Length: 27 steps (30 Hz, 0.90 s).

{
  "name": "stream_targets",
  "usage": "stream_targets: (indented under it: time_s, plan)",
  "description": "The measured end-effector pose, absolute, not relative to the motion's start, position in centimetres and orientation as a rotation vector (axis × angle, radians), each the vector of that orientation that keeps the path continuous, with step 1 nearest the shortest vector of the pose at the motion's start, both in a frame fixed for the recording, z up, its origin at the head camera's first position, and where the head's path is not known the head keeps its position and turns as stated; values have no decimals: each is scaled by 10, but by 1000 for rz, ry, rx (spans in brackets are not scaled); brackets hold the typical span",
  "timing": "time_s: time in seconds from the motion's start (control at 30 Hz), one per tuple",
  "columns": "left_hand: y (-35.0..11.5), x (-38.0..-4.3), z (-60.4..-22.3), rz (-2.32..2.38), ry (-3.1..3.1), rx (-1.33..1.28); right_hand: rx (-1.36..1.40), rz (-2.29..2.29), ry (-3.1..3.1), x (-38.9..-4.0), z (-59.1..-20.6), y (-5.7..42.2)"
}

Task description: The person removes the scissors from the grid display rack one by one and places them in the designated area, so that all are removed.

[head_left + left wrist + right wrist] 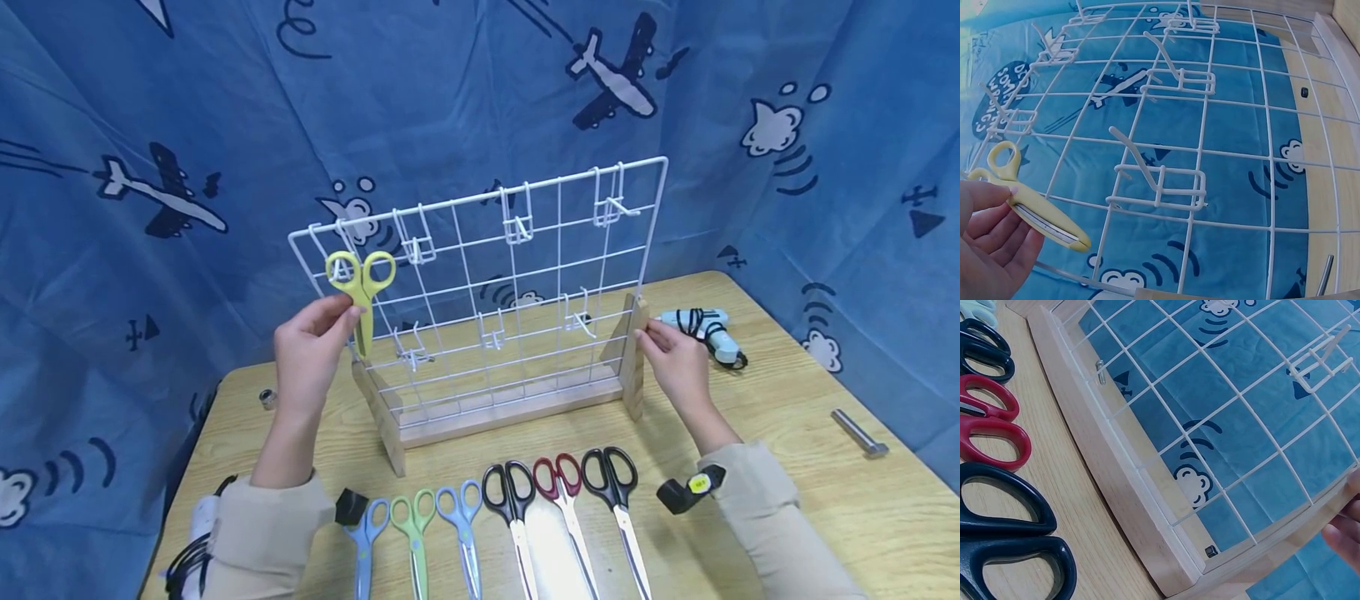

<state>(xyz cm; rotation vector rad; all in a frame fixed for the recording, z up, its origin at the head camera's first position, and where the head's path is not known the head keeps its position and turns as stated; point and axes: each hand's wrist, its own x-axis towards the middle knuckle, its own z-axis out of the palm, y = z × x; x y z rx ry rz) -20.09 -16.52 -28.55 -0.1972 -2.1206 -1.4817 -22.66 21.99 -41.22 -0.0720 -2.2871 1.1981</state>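
My left hand (311, 342) pinches a pair of yellow scissors (363, 283) between thumb and fingers, around the pivot and upper blades. The scissors hang blades down, handle loops up, in front of the upper left of a white wire grid rack (468, 247). In the head view, a white hook (341, 268) shows through the left loop. The left wrist view shows the yellow sheathed blades (1054, 219) in front of the grid. At the rack's other end, my right hand (678, 367) grips the wooden side post (636, 358); most of that hand falls outside the right wrist view.
Several scissors lie in a row before the rack, including green scissors (414, 533), red-handled scissors (558, 483) and black-handled scissors (611, 479). More white hooks (519, 229) hang on the grid. A light blue corded tool (716, 333) and a metal rod (858, 433) lie at the right.
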Motion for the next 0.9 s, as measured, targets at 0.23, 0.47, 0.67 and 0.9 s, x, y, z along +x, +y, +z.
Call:
stream_targets:
  time_s: [0.23,0.47,0.67,0.9]
  plan:
    - [-165,-201,-286,-1495,-2132,-196,-71,1186,-2291,-225,-411,219]
    - [-166,-195,-283,-1572,-2079,-198,-66,1182,-2287,-226,-411,219]
    - [-166,-182,-281,-1549,-2059,-241,-61,1152,-2280,-225,-410,219]
    - [-169,-148,-278,-1509,-2102,-215,-41,1216,-2232,-236,-427,227]
